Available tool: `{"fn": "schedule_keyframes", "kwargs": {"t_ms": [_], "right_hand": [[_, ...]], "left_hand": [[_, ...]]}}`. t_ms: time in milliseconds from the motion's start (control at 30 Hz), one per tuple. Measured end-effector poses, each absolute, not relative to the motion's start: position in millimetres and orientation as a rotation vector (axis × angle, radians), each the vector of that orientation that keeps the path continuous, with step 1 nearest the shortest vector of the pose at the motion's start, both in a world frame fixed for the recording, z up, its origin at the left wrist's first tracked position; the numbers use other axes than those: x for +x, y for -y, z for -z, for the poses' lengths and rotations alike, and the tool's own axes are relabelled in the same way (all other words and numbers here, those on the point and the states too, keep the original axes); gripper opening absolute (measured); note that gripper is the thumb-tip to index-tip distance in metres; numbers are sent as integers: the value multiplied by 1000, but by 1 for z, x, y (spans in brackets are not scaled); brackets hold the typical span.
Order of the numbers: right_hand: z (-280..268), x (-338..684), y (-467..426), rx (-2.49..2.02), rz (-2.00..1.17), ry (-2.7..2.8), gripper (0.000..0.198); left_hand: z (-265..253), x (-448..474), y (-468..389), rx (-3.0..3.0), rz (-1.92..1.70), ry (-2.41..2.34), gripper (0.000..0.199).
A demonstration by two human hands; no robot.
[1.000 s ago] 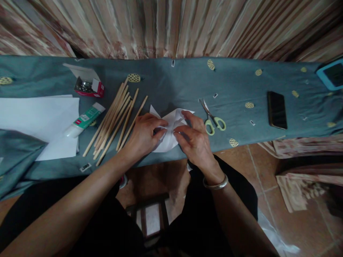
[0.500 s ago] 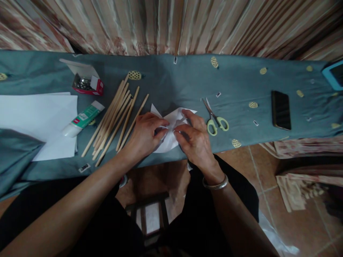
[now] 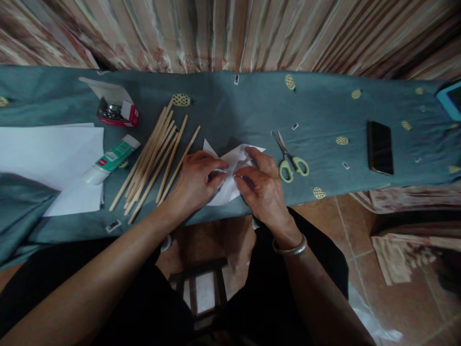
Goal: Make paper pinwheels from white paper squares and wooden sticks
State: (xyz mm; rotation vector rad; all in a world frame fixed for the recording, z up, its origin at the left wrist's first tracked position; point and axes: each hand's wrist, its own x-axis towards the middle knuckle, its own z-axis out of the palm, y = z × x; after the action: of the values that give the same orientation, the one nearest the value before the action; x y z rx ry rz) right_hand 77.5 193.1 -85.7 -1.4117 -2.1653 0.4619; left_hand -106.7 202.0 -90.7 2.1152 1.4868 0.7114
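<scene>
The thumb and forefinger of the left hand (image 3: 194, 181) pinch the folded white paper (image 3: 226, 194) near its middle, and the right hand's (image 3: 265, 186) thumb and forefinger pinch it just opposite. The paper sits between both hands, near the front edge of the green cloth (image 3: 248, 110). Beside the right hand lie open scissors (image 3: 292, 164); beside the left, wooden sticks (image 3: 153, 156), then a glue tube (image 3: 111, 160).

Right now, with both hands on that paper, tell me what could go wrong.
The white paper, pinched by the left hand and the right hand, might tear if they pull apart. The wooden sticks, lying loose beside the left hand, could roll if nudged. The scissors, slightly open near the right hand, might get knocked.
</scene>
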Motion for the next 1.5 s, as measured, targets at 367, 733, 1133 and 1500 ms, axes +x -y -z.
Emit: {"fn": "schedule_keyframes", "kwargs": {"t_ms": [367,733,1133,1500], "right_hand": [[86,77,-193,-1402,-463,2141,15],[84,78,-192,-1398,-492,2157,19],[84,77,-190,-1400,-490,2197,21],[77,74,-180,-1332,-439,2305,31]], "left_hand": [[90,-107,-202,2125,-715,-1494,17],[90,-107,-202,2120,-706,-1491,18],[91,-107,-202,2127,-699,-1496,18],[88,-106,-201,2137,-683,-1474,22]]}}
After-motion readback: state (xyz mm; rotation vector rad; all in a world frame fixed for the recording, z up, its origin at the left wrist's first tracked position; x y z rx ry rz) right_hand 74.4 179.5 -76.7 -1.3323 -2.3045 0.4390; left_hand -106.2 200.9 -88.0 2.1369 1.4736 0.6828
